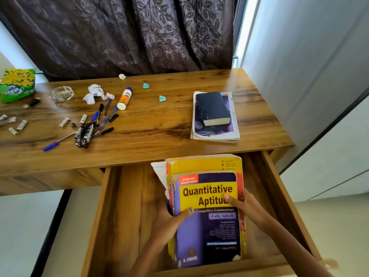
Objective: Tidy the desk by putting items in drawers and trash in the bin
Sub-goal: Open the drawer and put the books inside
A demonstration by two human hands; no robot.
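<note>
The Quantitative Aptitude book [207,216], purple and yellow with worn corners, lies atop a larger yellow book [205,163] inside the open drawer [123,206]. The left hand [169,224] grips its spine edge, thumb on the cover. The right hand [245,206] grasps the opposite edge. Bare drawer floor extends left of the left hand; a narrower gap separates the right hand from the drawer wall.

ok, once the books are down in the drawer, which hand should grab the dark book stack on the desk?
Right, probably. The right hand grips the book stack's right edge, the side where the black book lies on the desk. The left hand would have to cross over.
</note>
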